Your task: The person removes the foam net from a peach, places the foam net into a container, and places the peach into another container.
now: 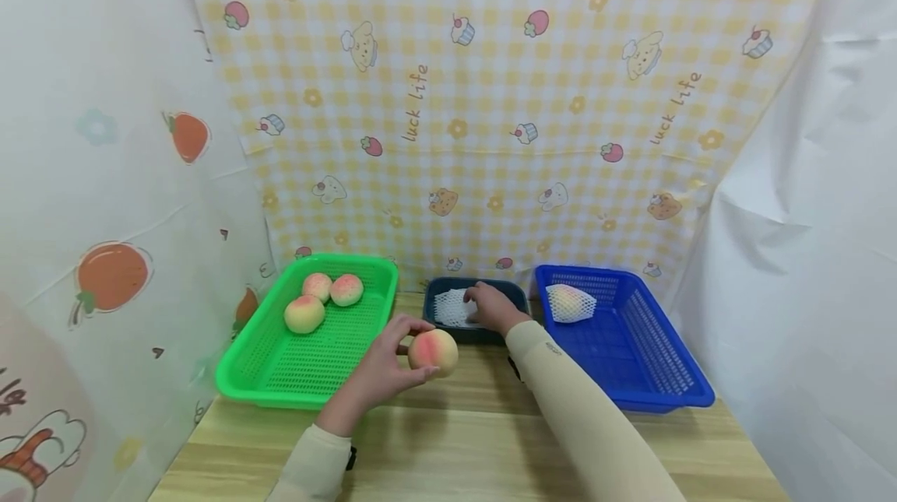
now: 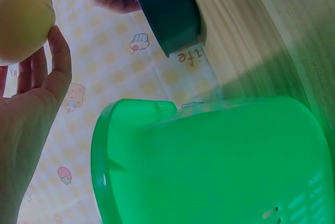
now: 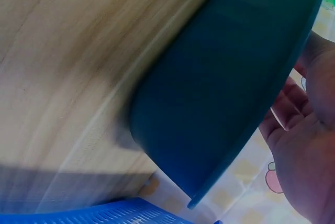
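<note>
My left hand (image 1: 388, 358) holds a peach (image 1: 434, 353) between thumb and fingers, above the wooden table in front of the green basket. The peach (image 2: 23, 17) is yellow with a pink blush in the head view. My right hand (image 1: 494, 307) reaches over the small dark teal bin (image 1: 515, 293), its fingers down at the white foam nets (image 1: 448, 307) inside. In the right wrist view the bin's wall hides the fingertips of the right hand (image 3: 309, 124), so I cannot tell whether they pinch a net.
The green basket (image 1: 308, 377) on the left holds several peaches (image 1: 304, 314). At the right, a blue basket (image 1: 662, 401) has a peach in a foam net (image 1: 571, 303) in its back left corner. A patterned cloth (image 1: 490, 97) hangs behind the wooden table (image 1: 462, 455).
</note>
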`<action>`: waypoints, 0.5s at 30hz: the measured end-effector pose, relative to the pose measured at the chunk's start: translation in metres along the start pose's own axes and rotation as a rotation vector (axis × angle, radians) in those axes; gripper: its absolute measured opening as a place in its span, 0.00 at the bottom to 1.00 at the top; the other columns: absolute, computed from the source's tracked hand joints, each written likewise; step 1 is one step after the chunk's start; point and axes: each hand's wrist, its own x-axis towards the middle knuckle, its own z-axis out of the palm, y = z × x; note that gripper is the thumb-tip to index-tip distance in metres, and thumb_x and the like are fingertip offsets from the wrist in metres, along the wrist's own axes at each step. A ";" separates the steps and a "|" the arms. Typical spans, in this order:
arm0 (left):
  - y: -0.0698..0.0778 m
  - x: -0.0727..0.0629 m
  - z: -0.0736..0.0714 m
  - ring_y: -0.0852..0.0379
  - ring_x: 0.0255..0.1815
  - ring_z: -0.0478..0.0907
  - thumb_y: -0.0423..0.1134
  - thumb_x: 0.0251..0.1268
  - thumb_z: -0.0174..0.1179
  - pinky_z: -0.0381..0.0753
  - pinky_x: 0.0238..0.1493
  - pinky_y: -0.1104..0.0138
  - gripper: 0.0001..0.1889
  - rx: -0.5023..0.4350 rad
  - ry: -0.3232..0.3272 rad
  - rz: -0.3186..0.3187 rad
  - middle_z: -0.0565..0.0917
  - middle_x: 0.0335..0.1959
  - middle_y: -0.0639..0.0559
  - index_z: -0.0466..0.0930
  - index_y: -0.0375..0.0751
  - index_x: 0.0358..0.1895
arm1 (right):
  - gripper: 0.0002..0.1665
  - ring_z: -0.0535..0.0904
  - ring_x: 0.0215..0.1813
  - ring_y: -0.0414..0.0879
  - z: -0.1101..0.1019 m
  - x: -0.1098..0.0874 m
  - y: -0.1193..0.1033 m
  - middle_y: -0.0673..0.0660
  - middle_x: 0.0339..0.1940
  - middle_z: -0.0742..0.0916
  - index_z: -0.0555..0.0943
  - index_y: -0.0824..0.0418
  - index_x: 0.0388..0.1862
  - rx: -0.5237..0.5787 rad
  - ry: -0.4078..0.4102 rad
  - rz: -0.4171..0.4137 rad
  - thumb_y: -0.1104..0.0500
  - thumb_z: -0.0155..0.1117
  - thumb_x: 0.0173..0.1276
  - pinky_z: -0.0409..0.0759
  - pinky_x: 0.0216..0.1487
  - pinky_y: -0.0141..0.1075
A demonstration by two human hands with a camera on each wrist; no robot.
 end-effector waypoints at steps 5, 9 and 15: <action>0.000 -0.001 0.000 0.53 0.62 0.79 0.43 0.61 0.85 0.89 0.55 0.61 0.30 0.003 0.003 -0.007 0.80 0.63 0.57 0.82 0.53 0.65 | 0.24 0.84 0.51 0.52 0.002 -0.001 0.002 0.56 0.49 0.86 0.90 0.56 0.55 -0.027 -0.032 0.015 0.53 0.89 0.63 0.87 0.58 0.49; 0.001 0.000 0.000 0.53 0.62 0.79 0.43 0.60 0.85 0.88 0.56 0.59 0.30 0.005 0.004 -0.009 0.79 0.63 0.57 0.82 0.53 0.64 | 0.22 0.84 0.54 0.54 -0.028 -0.018 -0.035 0.57 0.49 0.86 0.90 0.59 0.56 -0.057 -0.074 0.058 0.56 0.87 0.66 0.86 0.61 0.52; 0.001 0.000 -0.001 0.53 0.62 0.79 0.43 0.60 0.85 0.89 0.56 0.58 0.30 0.008 0.009 -0.009 0.79 0.63 0.57 0.82 0.53 0.64 | 0.22 0.84 0.51 0.51 -0.008 -0.004 -0.010 0.53 0.45 0.87 0.91 0.58 0.55 -0.028 -0.020 0.007 0.55 0.87 0.65 0.85 0.61 0.54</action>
